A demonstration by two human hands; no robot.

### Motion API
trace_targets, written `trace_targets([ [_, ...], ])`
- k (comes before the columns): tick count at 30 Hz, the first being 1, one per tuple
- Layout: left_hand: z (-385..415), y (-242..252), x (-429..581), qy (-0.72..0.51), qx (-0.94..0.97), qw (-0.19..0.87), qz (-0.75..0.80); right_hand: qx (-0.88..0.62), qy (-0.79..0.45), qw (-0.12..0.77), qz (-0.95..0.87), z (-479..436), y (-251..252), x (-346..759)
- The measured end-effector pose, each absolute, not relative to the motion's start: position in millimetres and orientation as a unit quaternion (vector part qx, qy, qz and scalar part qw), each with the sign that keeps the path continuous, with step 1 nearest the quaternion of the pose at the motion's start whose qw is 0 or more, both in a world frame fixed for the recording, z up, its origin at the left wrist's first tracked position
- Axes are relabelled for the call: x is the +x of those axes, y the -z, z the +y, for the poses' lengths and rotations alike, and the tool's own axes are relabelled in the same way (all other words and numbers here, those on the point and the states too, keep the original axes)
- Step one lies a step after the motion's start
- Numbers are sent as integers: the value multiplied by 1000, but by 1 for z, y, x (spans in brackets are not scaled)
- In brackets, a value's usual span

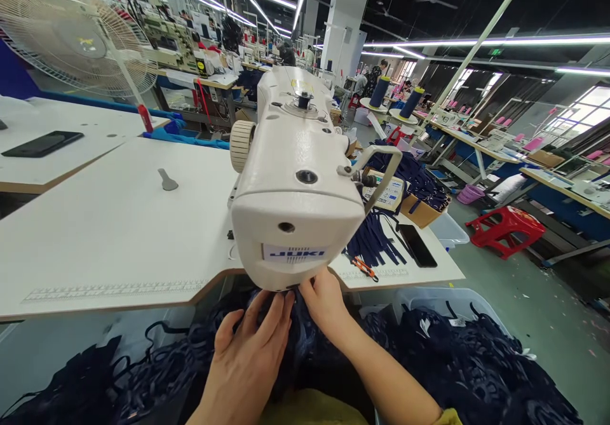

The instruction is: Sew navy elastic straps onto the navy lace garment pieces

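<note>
The cream JUKI sewing machine (298, 158) stands right in front of me, its head over my fingertips. My left hand (260, 349) reaches under the head, back upward, fingers stretched forward and thumb apart, by the dark navy fabric (305, 330). Close beside it, my right hand (326, 304) is closed at the lower right edge of the head. The machine hides its fingertips and whatever they hold. Needle and presser foot are out of sight. Navy strips (374, 241) and an orange-handled snipper (365, 269) lie on the table to the right.
A flat grey metal piece (167, 180) lies on the white table (109, 222). A black phone (417, 246) is at the right. Bins of navy pieces (476, 361) sit below the table edge. A cardboard box (422, 210), red stool (508, 229) and fan (76, 37) are around.
</note>
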State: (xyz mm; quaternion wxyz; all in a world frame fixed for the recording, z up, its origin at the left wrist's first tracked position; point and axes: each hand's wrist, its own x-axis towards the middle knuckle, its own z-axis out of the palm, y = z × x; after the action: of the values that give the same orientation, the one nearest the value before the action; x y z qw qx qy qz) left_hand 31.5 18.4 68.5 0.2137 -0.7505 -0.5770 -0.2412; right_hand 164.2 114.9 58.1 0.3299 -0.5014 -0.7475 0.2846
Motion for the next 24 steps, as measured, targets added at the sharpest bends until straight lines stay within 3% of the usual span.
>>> trace_targets([
  [7, 14, -59, 41, 283, -704, 145, -635, -504, -270, 337, -748, 114, -58, 163],
  [17, 17, -75, 35, 238, -725, 224, -607, -438, -312, 343, -771, 116, -39, 186],
  [24, 18, -76, 33, 220, -740, 243, -588, -428, -252, 297, -816, 120, -38, 240],
])
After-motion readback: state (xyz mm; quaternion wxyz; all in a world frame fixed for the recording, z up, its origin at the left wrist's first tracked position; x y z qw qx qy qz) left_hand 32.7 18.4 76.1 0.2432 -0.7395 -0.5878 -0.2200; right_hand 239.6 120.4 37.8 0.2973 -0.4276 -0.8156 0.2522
